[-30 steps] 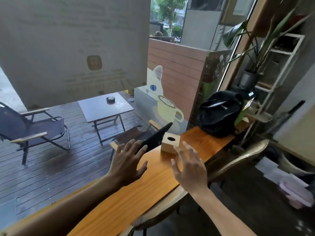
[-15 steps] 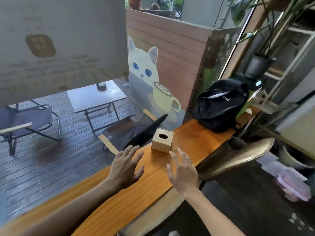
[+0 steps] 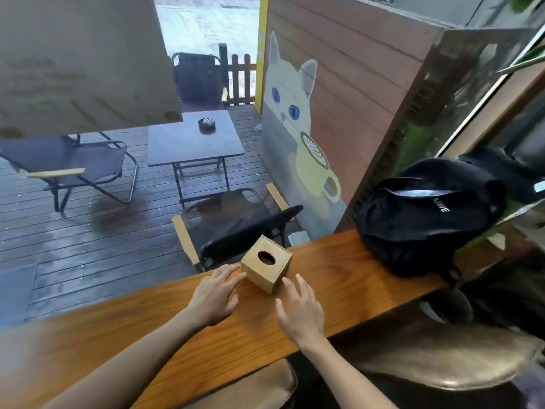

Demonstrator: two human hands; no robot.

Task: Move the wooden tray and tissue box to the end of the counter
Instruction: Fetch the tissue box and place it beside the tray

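The tissue box (image 3: 267, 263), a small wooden cube with an oval hole in its top, stands on the wooden bench (image 3: 339, 278), turned so that one corner faces the person. The left hand (image 3: 213, 296) is spread wide and lies flat, with its fingertips touching or almost touching the left lower edge of the box. The right hand (image 3: 299, 309) is also spread wide, just beside the near right face; contact cannot be confirmed. Nothing is held by either hand.

No wooden tray is seen in this view, so it cannot be said where it is.

Several risks can be judged from here. If the box is pressed only at its lower edge by the left fingertips, it may be rotated on its corner and not lifted. If it is squeezed on faces that are not opposite, it may slip out sideways. The box stands near the far edge of the bench, against what seems to be a window, so a push away from the person could knock it there. A black backpack (image 3: 427, 219) lies on the bench further to the right, and the box could be blocked by it if it is slid along.
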